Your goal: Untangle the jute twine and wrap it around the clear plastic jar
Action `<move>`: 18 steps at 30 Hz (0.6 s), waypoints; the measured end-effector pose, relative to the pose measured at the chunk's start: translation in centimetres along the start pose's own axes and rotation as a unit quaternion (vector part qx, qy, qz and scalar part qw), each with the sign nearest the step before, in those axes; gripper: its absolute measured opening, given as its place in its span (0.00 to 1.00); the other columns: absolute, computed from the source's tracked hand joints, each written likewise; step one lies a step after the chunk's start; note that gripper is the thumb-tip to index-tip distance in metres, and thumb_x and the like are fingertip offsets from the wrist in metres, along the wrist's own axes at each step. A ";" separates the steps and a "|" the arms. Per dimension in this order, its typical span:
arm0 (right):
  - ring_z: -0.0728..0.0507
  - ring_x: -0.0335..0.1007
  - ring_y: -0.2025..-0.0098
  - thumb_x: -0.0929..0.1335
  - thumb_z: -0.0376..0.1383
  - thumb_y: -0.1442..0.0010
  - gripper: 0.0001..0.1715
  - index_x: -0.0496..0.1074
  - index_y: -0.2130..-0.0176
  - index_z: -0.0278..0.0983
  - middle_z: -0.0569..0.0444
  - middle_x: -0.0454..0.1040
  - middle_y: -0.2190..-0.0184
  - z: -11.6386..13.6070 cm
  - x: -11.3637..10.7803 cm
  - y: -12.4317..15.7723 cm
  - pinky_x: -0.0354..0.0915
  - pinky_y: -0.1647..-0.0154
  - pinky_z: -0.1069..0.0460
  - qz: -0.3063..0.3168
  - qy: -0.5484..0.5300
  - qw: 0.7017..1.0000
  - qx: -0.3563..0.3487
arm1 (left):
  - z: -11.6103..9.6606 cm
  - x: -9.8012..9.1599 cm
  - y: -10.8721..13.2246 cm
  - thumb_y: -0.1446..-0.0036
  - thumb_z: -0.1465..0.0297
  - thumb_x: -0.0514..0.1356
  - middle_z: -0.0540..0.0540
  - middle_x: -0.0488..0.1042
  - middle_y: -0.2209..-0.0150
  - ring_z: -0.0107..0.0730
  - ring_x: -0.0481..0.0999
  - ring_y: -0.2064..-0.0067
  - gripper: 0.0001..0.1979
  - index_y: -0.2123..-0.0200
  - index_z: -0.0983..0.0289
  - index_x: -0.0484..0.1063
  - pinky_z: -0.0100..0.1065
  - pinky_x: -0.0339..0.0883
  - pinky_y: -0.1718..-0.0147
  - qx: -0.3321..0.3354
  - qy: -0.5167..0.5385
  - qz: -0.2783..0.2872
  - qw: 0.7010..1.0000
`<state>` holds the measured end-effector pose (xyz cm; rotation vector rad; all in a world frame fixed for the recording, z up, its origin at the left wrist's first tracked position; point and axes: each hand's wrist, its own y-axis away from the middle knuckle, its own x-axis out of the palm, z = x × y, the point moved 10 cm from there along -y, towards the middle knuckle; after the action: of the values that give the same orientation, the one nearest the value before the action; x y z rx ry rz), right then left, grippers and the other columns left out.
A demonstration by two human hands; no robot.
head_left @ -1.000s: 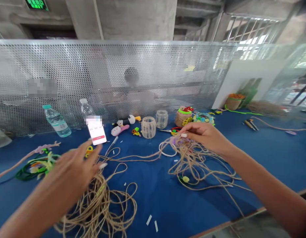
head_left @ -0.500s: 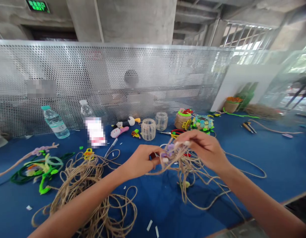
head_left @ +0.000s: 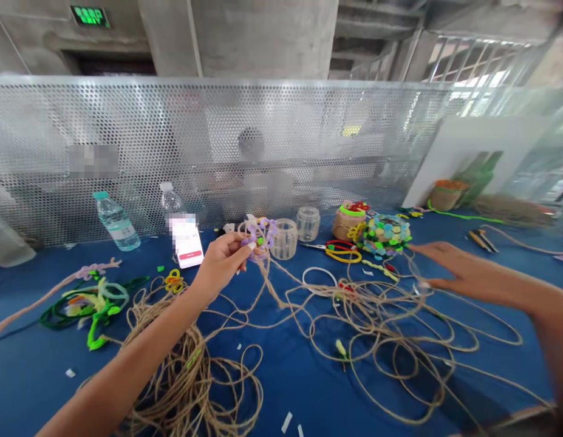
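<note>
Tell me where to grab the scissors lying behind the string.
Take the scissors by the red and yellow handle loops, reaching down from the near side. They lie flat with the blades pointing left, so the loops are the end nearest the open right hand.

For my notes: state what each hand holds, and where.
Left hand pinches the purple pipe-cleaner flower by its lower edge, twine trailing from it; right hand holds nothing.

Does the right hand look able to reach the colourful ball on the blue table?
Probably yes: the right hand is open and looks empty, and the colourful ball sits just past its fingertips, with nothing standing between them.
</note>
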<state>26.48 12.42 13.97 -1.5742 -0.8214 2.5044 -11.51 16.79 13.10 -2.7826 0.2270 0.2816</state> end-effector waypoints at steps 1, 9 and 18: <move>0.32 0.68 0.54 0.74 0.42 0.61 0.35 0.71 0.51 0.44 0.41 0.71 0.53 1.9 0.6 -0.5 0.66 0.58 0.43 0.024 0.005 1.000 -0.012 | -0.5 0.7 0.1 0.49 0.68 0.58 0.49 0.71 0.77 0.19 0.64 0.81 0.09 0.65 0.65 0.67 0.23 0.57 0.83 0.008 -0.002 0.015 1.000; 0.50 0.66 0.78 0.61 0.42 0.40 0.17 0.72 0.67 0.33 0.53 0.72 0.78 19.5 13.1 -4.1 0.63 0.75 0.55 0.180 -0.214 0.960 -0.030 | -3.3 4.3 1.6 0.47 0.69 0.56 0.56 0.76 0.67 0.27 0.75 0.73 0.10 0.62 0.66 0.69 0.29 0.70 0.71 0.096 -0.100 0.061 0.988; 0.54 0.46 0.84 0.63 0.51 0.45 0.23 0.70 0.71 0.34 0.63 0.52 0.88 12.8 12.2 -4.7 0.46 0.81 0.56 0.110 -0.370 0.917 0.100 | 1.9 -4.3 3.3 0.51 0.73 0.56 0.56 0.79 0.67 0.31 0.76 0.71 0.15 0.59 0.65 0.72 0.30 0.69 0.74 -0.030 -0.186 -0.002 0.982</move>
<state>8.74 15.42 10.47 -0.6541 -0.4081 3.2611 -16.66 14.91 11.27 -2.7209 0.1222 0.8078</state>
